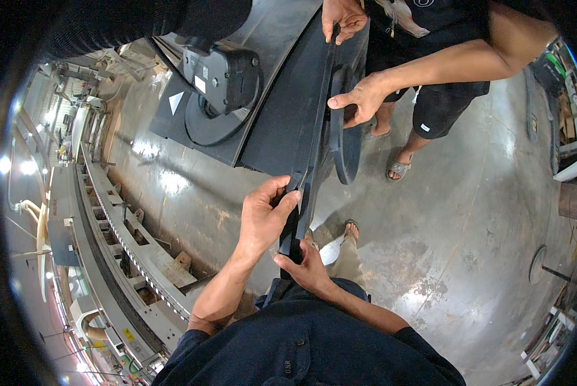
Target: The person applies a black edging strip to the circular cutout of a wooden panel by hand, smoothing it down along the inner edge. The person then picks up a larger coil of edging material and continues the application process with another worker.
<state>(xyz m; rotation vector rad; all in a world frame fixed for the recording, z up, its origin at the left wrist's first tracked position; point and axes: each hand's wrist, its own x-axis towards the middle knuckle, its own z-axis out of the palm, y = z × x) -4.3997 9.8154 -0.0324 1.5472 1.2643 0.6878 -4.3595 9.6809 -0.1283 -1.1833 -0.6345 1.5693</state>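
My left hand (pixel 263 215) is closed, thumb and fingers pinching a slim dark piece (pixel 295 182) against a long, narrow black bar (pixel 320 116). What kind of piece it is does not show. Lower down, my right hand (pixel 309 267) is wrapped round the near end of the bar, close to my body. The bar runs away from me along the edge of a black panel (pixel 279 116). At its far end a co-worker's hand (pixel 344 19) grips it. The co-worker's other hand (pixel 362 100) holds a rounded, dark flat piece (pixel 345 145) beside the bar.
A black machine head (pixel 221 77) with a round base sits on dark boards at the upper left. A long machine with a rail (pixel 128 238) lines the left side. The co-worker's sandalled foot (pixel 398 168) stands on the concrete floor (pixel 430 225). Materials stand along the right wall.
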